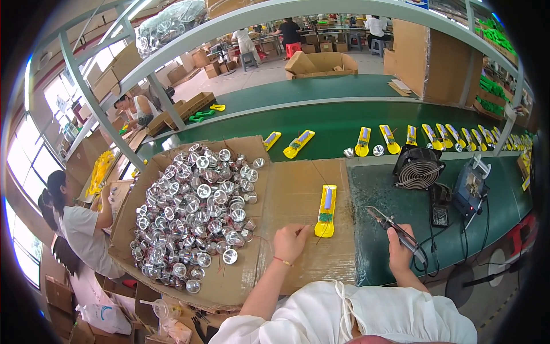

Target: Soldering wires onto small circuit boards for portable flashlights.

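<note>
The left hand [290, 243], fingers curled closed, is just beside a long yellow plastic shell [325, 230] bearing a lilac cylinder [328, 199], lying on brown cardboard [292, 189]; whether it pinches anything cannot be told. The right hand [399, 249] grips a dark-handled soldering tool [408, 239] over the green worktop [375, 261].

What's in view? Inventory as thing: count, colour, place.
wired housing: one, yellow, on central cardboard
reflector cups: many, silver, in carton
carton: one, brown, left
housing row: many, yellow, along green surface
fan: one, black, right
small box: one, black, beside fan
boxy unit: one, blue-grey, right of fan
plastic bag: one, clear, upper left
green parts: many, green, upper right
co-workers: several, mostly white-clothed, left and back
corded tool: one, dark, in right hand
left hand: one, bare, beside wired housing
right hand: one, bare, around corded tool
</note>
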